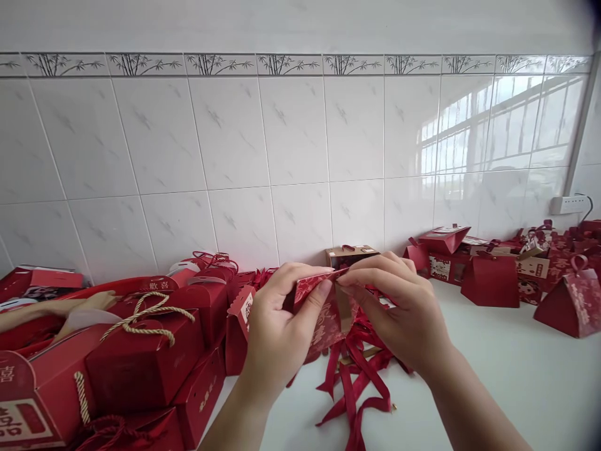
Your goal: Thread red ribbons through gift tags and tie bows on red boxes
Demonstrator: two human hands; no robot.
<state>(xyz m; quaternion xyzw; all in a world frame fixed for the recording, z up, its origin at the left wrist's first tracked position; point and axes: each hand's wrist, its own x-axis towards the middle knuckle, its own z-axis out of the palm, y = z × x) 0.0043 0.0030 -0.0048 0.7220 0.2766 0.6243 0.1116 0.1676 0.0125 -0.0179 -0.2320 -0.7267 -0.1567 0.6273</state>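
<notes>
A small red gift box (328, 327) with a pale printed pattern is held up in front of me, above the white table (474, 388). My left hand (280, 326) is closed around its left side, with the thumb pressed on the near upper edge. At the top of the box, the fingertips of my right hand (404, 310) pinch together near its right corner. Whether a ribbon lies between those fingertips is hidden. Beneath the box, loose dark red ribbons (361, 382) lie in a tangled heap on the table.
Red gift boxes with a gold cord (145, 319) are stacked at the left, beside another person's arm (56, 310). More finished-looking red boxes (493, 279) stand at the right. Behind are a brown box (352, 252) and a tiled wall (300, 138). A power strip (570, 205) is at far right.
</notes>
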